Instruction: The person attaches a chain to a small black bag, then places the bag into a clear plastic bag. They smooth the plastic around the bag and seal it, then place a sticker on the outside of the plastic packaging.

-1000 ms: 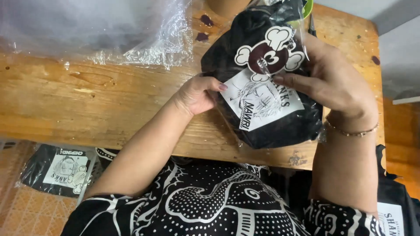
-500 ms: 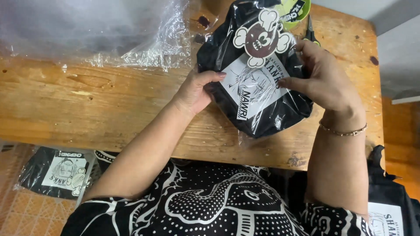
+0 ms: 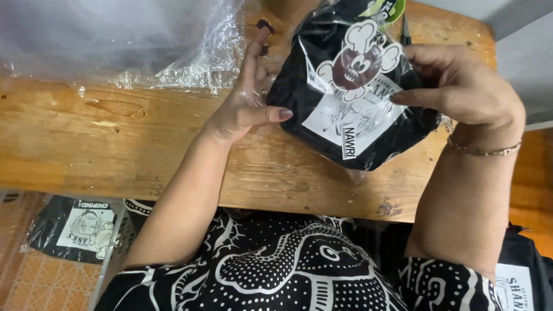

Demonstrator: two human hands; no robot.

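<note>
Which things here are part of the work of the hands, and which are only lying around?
In hand:
- bagged black garment, held by the left hand and the right hand

Lying about:
- clear plastic sheets on the wooden table
- packed garment below the table

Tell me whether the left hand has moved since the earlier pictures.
Yes. The left hand has opened and slid off the black packet toward the clear plastic, judged against the table.
</note>
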